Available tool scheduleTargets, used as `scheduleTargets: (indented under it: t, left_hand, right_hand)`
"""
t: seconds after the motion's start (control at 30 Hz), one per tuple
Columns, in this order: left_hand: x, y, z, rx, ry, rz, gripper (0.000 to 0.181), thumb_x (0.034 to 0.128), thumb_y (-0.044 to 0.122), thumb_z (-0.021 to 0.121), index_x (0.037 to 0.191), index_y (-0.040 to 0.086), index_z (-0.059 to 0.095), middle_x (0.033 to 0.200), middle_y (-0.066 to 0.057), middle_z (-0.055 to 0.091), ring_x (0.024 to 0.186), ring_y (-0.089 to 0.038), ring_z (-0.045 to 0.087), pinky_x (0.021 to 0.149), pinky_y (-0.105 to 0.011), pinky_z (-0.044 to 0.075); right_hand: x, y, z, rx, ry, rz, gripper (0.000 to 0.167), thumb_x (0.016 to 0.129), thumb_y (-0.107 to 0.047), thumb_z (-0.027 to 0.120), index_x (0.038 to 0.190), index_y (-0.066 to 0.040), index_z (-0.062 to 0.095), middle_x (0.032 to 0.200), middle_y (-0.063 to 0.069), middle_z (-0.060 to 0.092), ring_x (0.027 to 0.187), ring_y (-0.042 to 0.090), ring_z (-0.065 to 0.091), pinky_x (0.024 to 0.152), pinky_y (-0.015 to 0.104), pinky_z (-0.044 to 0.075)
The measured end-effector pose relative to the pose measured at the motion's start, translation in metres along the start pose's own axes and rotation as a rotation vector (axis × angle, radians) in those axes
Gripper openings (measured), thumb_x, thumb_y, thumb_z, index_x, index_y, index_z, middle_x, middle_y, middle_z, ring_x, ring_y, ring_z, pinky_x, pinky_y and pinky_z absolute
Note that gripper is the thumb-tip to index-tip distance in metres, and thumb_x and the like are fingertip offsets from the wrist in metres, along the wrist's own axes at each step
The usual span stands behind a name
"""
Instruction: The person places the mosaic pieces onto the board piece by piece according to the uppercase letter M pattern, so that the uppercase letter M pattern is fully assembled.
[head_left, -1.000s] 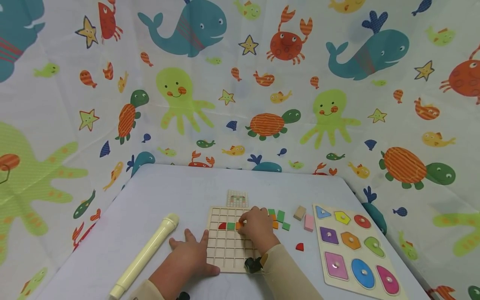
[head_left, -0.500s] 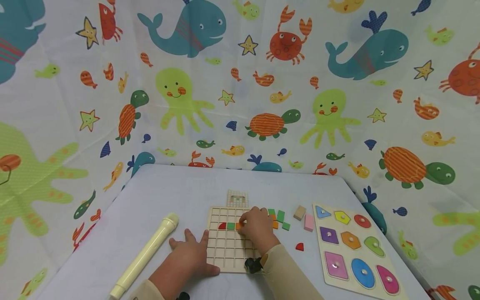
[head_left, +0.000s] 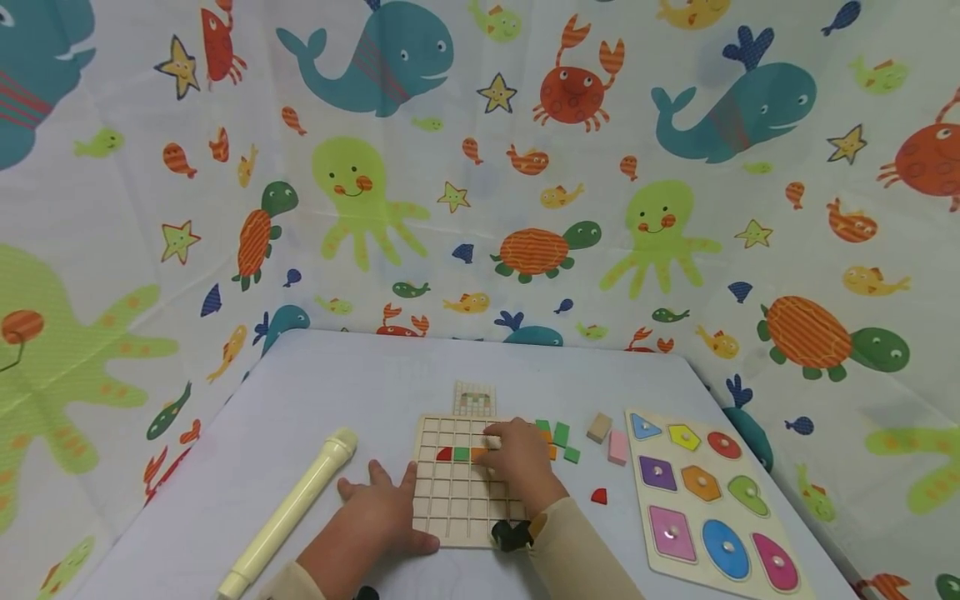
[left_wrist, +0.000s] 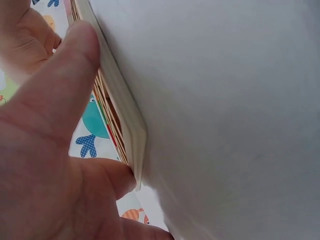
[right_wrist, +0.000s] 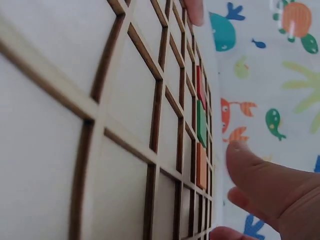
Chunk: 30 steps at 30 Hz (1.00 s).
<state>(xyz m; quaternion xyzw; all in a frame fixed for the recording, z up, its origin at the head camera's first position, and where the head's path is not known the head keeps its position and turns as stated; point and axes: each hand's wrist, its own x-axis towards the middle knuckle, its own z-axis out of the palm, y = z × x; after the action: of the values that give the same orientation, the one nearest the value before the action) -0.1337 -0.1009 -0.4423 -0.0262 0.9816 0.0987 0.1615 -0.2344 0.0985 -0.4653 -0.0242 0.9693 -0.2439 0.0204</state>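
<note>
A pale wooden grid board (head_left: 452,507) lies on the white table. One row of its cells holds a red rounded piece (head_left: 444,454), a green square (head_left: 461,454) and an orange square (head_left: 477,454). Fingers spread, my left hand (head_left: 373,510) rests against the board's left side, touching its edge in the left wrist view. My right hand (head_left: 525,465) hovers over the board beside the orange square, thumb and index finger apart. The right wrist view shows that thumb (right_wrist: 247,162) clear of the orange piece (right_wrist: 201,167); no held piece is visible.
Loose green (head_left: 561,433) and orange pieces lie right of the board, with a red quarter piece (head_left: 599,496) nearer. Beyond are a tan block (head_left: 599,427), a pink block (head_left: 617,447) and a shape puzzle (head_left: 686,542). A patterned card (head_left: 475,400) lies behind; a cream stick (head_left: 288,510) lies left.
My right thumb and index finger have parted and drawn slightly right, off the orange square, which stays in its cell. My left hand stays where it was.
</note>
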Motion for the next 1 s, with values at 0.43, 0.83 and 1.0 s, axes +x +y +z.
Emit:
scheduleTargets:
  t: [0.43,0.83,1.0]
  left_hand:
    - [0.002,-0.001,0.001,-0.003,0.005,0.004,0.122,0.0663,0.067,0.093,0.162,0.010,0.043,0.157,-0.054,0.026,0.127,-0.081,0.043,0.117,-0.085,0.016]
    - [0.002,0.000,0.003,0.005,0.008,0.016,0.122,0.0672,0.067,0.092,0.162,0.009,0.043,0.156,-0.053,0.027,0.126,-0.080,0.046,0.117,-0.085,0.016]
    - [0.002,-0.001,0.002,0.009,0.012,0.021,0.122,0.0672,0.066,0.092,0.162,0.008,0.043,0.156,-0.054,0.027,0.126,-0.081,0.045,0.116,-0.085,0.017]
  right_hand:
    - [-0.016,0.029,-0.023,0.281,0.126,0.097,0.062,0.089,-0.037,0.087,0.145,-0.020,0.068,0.134,0.017,0.070,0.127,0.040,0.064,0.100,0.057,0.057]
    - [-0.017,0.080,-0.043,0.197,0.232,0.241,0.060,0.092,-0.042,0.082,0.144,-0.016,0.068,0.144,0.023,0.065,0.127,0.046,0.062,0.087,0.052,0.055]
    - [-0.017,0.095,-0.046,0.161,0.209,0.306,0.061,0.092,-0.043,0.081,0.143,-0.012,0.068,0.146,0.023,0.065,0.128,0.049,0.059,0.091,0.056,0.053]
